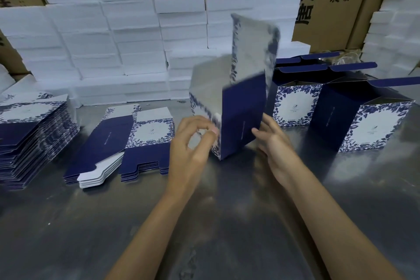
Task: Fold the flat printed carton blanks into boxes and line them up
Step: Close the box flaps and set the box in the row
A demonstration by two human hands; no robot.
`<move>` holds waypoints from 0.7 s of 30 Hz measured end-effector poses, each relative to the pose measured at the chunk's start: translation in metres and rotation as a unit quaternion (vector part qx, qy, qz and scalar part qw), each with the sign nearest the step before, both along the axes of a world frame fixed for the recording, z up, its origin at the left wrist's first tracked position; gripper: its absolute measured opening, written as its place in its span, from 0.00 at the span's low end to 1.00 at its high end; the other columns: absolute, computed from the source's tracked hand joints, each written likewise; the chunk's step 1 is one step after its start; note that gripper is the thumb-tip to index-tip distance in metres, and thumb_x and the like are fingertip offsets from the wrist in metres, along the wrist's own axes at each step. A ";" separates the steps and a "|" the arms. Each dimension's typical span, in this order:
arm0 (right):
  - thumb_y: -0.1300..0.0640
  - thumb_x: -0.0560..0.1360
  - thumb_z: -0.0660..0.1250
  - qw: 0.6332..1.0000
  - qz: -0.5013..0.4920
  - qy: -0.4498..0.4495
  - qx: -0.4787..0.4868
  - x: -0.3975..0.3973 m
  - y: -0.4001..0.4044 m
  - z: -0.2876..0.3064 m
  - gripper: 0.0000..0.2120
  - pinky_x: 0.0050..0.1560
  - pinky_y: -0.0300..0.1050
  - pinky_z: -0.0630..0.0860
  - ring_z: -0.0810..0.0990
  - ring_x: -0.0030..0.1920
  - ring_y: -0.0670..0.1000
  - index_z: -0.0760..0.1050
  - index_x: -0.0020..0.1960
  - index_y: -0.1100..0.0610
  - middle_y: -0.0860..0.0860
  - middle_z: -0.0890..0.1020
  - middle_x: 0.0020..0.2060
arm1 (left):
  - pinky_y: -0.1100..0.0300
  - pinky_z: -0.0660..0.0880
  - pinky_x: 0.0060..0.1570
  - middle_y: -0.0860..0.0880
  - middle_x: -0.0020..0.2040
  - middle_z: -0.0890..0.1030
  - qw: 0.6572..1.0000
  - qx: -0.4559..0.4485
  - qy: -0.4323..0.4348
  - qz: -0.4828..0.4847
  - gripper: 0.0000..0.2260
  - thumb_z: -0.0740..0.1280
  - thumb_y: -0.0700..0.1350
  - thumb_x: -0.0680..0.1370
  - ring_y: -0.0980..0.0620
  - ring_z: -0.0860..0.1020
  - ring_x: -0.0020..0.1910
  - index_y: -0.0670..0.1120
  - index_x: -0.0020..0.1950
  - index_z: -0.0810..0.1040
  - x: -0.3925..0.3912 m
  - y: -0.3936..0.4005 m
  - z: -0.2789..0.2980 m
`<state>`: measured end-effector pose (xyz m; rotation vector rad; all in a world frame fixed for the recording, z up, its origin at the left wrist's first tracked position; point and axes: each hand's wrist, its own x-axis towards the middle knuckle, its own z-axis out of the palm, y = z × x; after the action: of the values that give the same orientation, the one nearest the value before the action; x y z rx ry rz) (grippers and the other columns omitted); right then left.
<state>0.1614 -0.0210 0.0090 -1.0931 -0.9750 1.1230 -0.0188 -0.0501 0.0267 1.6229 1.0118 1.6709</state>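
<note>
Mid-fold: the carton (241, 107) stands half-opened mid-tabletop (204, 223), blurred. Left hand (193, 141) curls fingers at its left edge, grip unclear; right hand (270, 141) presses flat. Next: lock flaps, line it beside the right-hand boxes (363, 120).

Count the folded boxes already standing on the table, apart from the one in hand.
2 clearly: one folded box right of the hands, another nearer the right edge. Blue flaps behind suggest more, partly hidden.
</note>
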 end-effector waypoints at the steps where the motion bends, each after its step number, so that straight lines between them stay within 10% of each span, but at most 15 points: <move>1: 0.68 0.81 0.62 1.000 -0.019 -0.010 0.002 0.000 0.001 -0.001 0.18 0.56 0.31 0.76 0.81 0.56 0.37 0.75 0.67 0.51 0.43 0.83 0.59 | 0.60 0.73 0.55 0.52 0.48 0.80 1.000 -0.008 -0.019 -0.002 0.05 0.68 0.45 0.74 0.56 0.78 0.51 0.45 0.46 0.80 0.003 -0.001 -0.001; 6: 0.66 0.81 0.63 0.999 -0.038 -0.022 -0.016 -0.002 0.000 -0.003 0.23 0.45 0.25 0.75 0.79 0.62 0.41 0.70 0.74 0.50 0.44 0.80 0.63 | 0.48 0.82 0.48 0.48 0.44 0.79 0.990 -0.095 -0.089 -0.049 0.16 0.67 0.46 0.72 0.48 0.80 0.45 0.48 0.59 0.71 0.013 0.000 -0.007; 10: 0.60 0.79 0.67 0.997 -0.060 -0.019 -0.036 -0.003 -0.002 0.000 0.27 0.60 0.38 0.68 0.75 0.61 0.43 0.67 0.76 0.48 0.46 0.74 0.67 | 0.65 0.73 0.51 0.51 0.53 0.78 0.993 -0.108 -0.026 0.028 0.18 0.69 0.45 0.74 0.59 0.77 0.49 0.54 0.63 0.71 0.013 0.007 -0.016; 17: 0.58 0.77 0.68 0.977 -0.187 -0.101 -0.009 -0.018 -0.001 -0.004 0.15 0.51 0.40 0.71 0.75 0.44 0.46 0.69 0.60 0.49 0.57 0.77 0.60 | 0.44 0.59 0.75 0.59 0.77 0.61 0.966 -0.243 -0.074 0.042 0.27 0.62 0.49 0.80 0.56 0.60 0.76 0.59 0.78 0.58 -0.002 0.047 -0.006; 21: 0.54 0.77 0.70 0.983 -0.140 -0.119 0.015 -0.025 -0.003 -0.004 0.19 0.43 0.29 0.70 0.77 0.53 0.47 0.69 0.65 0.48 0.51 0.75 0.62 | 0.52 0.58 0.72 0.56 0.76 0.64 0.954 -0.272 -0.126 -0.005 0.32 0.61 0.57 0.76 0.53 0.62 0.76 0.56 0.80 0.59 0.007 0.070 0.002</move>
<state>0.1360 -0.0240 0.0051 -1.3155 -0.9831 0.7598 -0.0121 0.0200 0.0290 1.0262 1.1937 1.3828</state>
